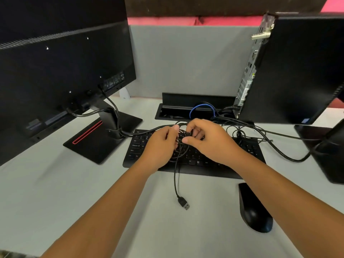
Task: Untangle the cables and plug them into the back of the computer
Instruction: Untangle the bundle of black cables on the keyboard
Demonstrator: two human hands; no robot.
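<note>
A knot of thin black cables (180,146) lies over the black keyboard (193,159). My left hand (160,146) and my right hand (206,140) both pinch strands of this tangle above the keys. One loose strand hangs toward me and ends in a free USB plug (184,202) on the desk. More black cable loops (247,133) trail right toward the computer tower (290,71), which stands upright at the right with its port-covered back panel (247,71) facing left.
A monitor (61,75) seen from behind stands at the left on a black base (104,140), with cables plugged in. A black mouse (255,209) lies near right. A desk cable hatch (186,108) with a blue cable (202,108) sits behind the keyboard. Another monitor stand (331,153) is at the far right.
</note>
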